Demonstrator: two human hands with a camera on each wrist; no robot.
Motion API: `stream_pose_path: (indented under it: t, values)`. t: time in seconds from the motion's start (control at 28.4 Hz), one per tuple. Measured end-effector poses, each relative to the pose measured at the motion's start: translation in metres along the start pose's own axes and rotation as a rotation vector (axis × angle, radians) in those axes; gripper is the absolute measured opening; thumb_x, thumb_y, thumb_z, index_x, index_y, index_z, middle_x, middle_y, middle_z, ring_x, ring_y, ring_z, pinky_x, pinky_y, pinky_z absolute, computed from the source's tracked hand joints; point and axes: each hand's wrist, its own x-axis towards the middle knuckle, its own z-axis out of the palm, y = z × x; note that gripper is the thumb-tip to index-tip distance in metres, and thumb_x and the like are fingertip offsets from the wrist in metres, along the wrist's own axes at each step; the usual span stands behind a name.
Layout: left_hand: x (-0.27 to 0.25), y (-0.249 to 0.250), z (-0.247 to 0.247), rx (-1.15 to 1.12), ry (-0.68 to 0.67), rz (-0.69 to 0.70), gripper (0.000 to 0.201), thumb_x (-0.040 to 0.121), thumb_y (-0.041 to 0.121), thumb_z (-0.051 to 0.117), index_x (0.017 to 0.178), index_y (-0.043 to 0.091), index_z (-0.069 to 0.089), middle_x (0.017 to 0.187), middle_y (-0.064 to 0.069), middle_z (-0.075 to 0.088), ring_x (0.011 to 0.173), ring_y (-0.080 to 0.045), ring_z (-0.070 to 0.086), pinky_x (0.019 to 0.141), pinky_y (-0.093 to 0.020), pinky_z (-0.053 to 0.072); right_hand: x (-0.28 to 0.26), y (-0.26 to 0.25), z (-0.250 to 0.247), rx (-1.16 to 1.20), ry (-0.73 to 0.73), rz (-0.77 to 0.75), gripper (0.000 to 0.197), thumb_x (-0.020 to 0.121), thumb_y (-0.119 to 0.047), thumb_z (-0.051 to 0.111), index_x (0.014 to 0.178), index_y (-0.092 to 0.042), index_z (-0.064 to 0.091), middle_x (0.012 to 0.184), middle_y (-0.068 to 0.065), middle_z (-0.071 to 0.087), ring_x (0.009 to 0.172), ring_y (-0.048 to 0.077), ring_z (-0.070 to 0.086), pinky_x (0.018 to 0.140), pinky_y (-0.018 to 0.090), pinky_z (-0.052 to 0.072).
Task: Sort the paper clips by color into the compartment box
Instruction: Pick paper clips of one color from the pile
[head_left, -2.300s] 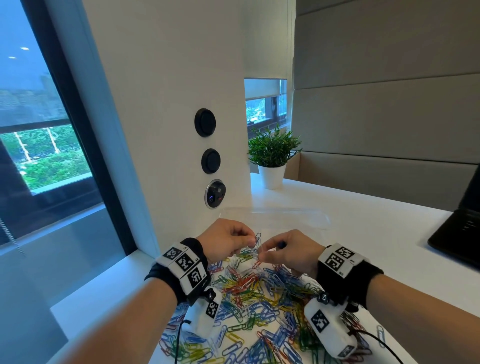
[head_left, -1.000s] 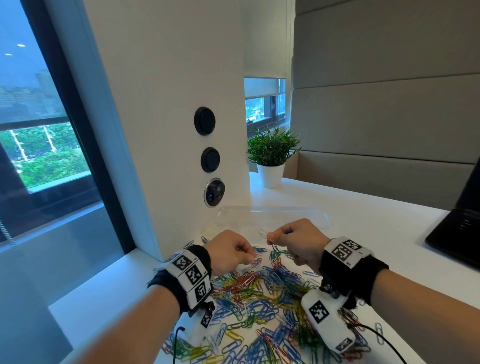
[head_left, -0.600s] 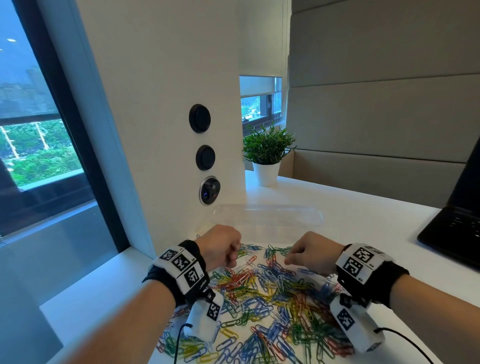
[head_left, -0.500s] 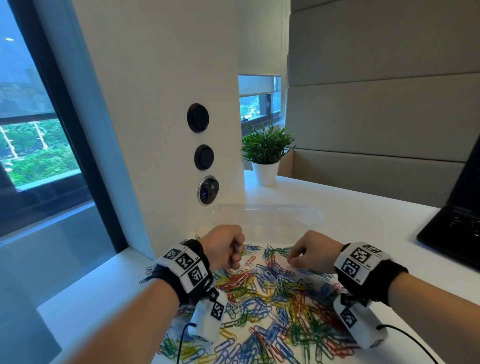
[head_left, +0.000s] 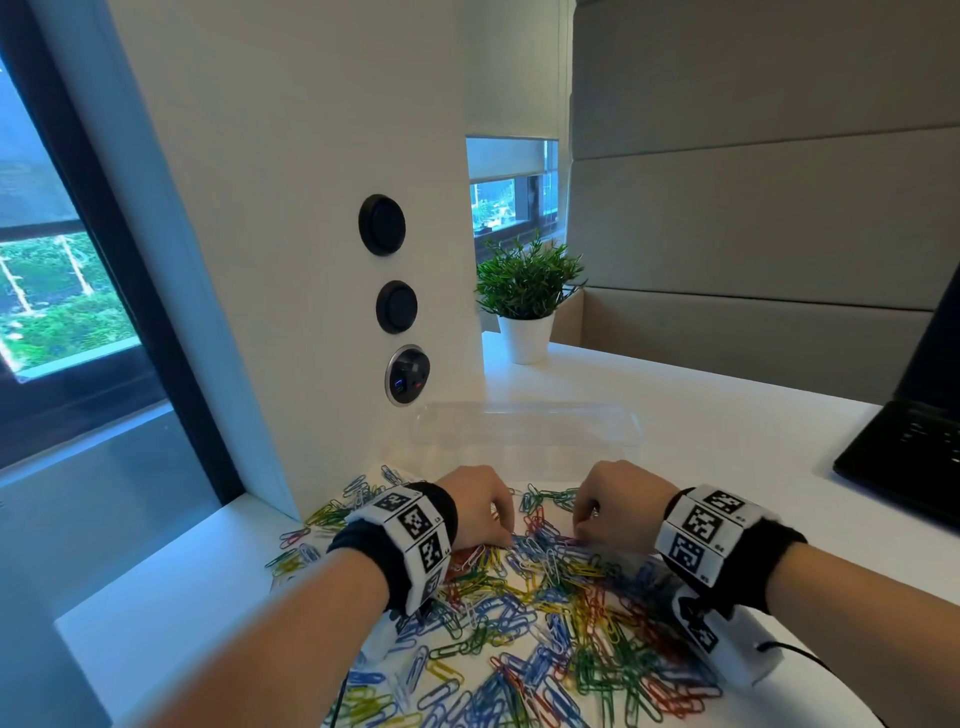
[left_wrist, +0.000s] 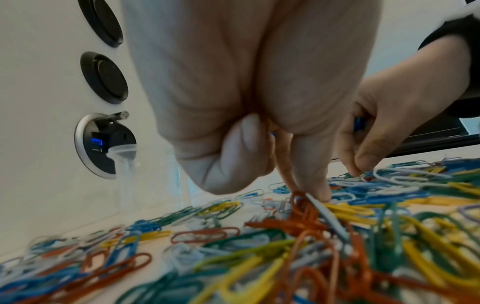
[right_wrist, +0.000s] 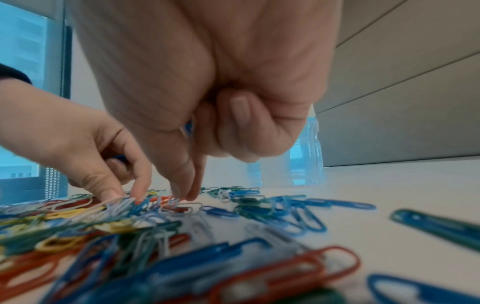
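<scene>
The white worktop carries everything within easy reach, and across its near part spreads a loose heap of plastic-coated paper clips in red, blue, green, yellow and white, unsorted. Beyond the heap, near the white wall panel, sits the clear plastic compartment box, positioned so either hand can drop clips forward into it; its compartments look empty, though the clear plastic makes that hard to confirm. The left hand reaches down into the far edge of the heap, its grip pinching at a knot of red clips, with a trace of blue showing in the curled fingers. The right hand pinches at the clips beside it, blue clips tucked in its palm, likely gathered to save trips.
</scene>
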Motion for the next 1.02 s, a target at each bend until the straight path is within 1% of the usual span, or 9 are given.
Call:
stream_pose_path:
  t: [0.07,0.14,0.32,0.39,0.53,0.67,0.81,0.92,1.02]
  values:
    - [0.001,-0.001,-0.001,0.014,-0.010,0.002,0.014,0.087,0.023,0.071,0.093,0.011,0.075,0.108,-0.002,0.069,0.101,-0.017,0.061,0.079,-0.025,0.044,-0.004,-0.001,-0.002,-0.008,-0.011,-0.043,0.010,0.084,-0.022,0.070,0.087,-0.019,0.079,0.069,-0.019,0.060,0.065,-0.003,0.055,0.058,0.015,0.043]
    - [0.001,0.000,-0.003,0.030,-0.019,0.008,0.016,0.089,0.023,0.069,0.095,0.009,0.075,0.107,-0.003,0.069,0.095,-0.015,0.060,0.079,-0.027,0.045,-0.006,-0.004,-0.003,-0.021,-0.024,-0.074,0.009,0.084,-0.024,0.073,0.089,-0.020,0.078,0.066,-0.024,0.052,0.062,-0.006,0.049,0.056,0.013,0.037]
    - [0.000,0.003,-0.005,0.025,-0.056,0.020,0.020,0.087,0.030,0.071,0.103,0.016,0.072,0.118,-0.002,0.064,0.090,-0.016,0.055,0.080,-0.028,0.045,-0.006,-0.006,-0.003,-0.070,0.004,-0.068,0.013,0.087,-0.023,0.065,0.090,-0.021,0.078,0.074,-0.013,0.061,0.070,0.009,0.057,0.065,0.023,0.045]
    - [0.000,0.005,-0.004,0.077,-0.060,0.032,0.019,0.087,0.028,0.072,0.100,0.014,0.072,0.114,-0.001,0.065,0.086,-0.014,0.054,0.078,-0.028,0.045,-0.007,-0.007,-0.003,-0.078,-0.008,-0.097,0.013,0.087,-0.025,0.066,0.093,-0.022,0.077,0.077,-0.014,0.062,0.069,0.006,0.055,0.063,0.020,0.042]
    - [0.000,0.003,-0.004,0.086,-0.042,0.054,0.014,0.090,0.021,0.068,0.091,0.009,0.074,0.099,-0.003,0.070,0.075,-0.011,0.055,0.069,-0.024,0.043,-0.008,-0.007,-0.002,-0.078,-0.029,-0.102,0.014,0.084,-0.032,0.073,0.093,-0.023,0.078,0.065,-0.020,0.052,0.061,-0.002,0.049,0.052,0.013,0.034]
    - [-0.001,0.001,-0.009,0.008,-0.021,0.051,0.014,0.091,0.021,0.064,0.088,0.011,0.074,0.087,0.000,0.070,0.065,-0.006,0.052,0.068,-0.024,0.041,-0.005,-0.008,-0.005,-0.051,0.024,-0.088,0.014,0.084,-0.031,0.072,0.093,-0.022,0.077,0.069,-0.020,0.055,0.067,0.002,0.053,0.058,0.016,0.039]
    - [0.000,0.000,-0.010,-0.019,0.010,0.022,0.018,0.092,0.021,0.063,0.089,0.008,0.075,0.079,0.003,0.064,0.067,-0.007,0.053,0.069,-0.024,0.043,0.005,-0.015,-0.002,-0.031,0.046,-0.053,0.018,0.085,-0.031,0.067,0.098,-0.023,0.077,0.095,-0.008,0.071,0.086,0.011,0.063,0.076,0.027,0.053]
    - [0.000,-0.004,-0.010,-0.099,0.037,-0.003,0.020,0.092,0.019,0.063,0.091,0.004,0.076,0.091,-0.006,0.072,0.073,-0.010,0.056,0.071,-0.024,0.045,0.014,-0.018,0.005,-0.047,0.015,0.004,0.020,0.081,-0.037,0.070,0.084,-0.020,0.079,0.081,-0.004,0.074,0.076,0.015,0.068,0.072,0.033,0.060]
    - [0.000,-0.009,-0.010,-0.173,0.050,-0.024,0.017,0.091,0.019,0.065,0.086,0.006,0.076,0.085,-0.004,0.070,0.070,-0.009,0.057,0.069,-0.024,0.044,0.021,-0.021,0.006,-0.068,-0.001,0.029,0.017,0.084,-0.030,0.069,0.084,-0.015,0.078,0.081,0.001,0.075,0.075,0.017,0.069,0.068,0.029,0.058]
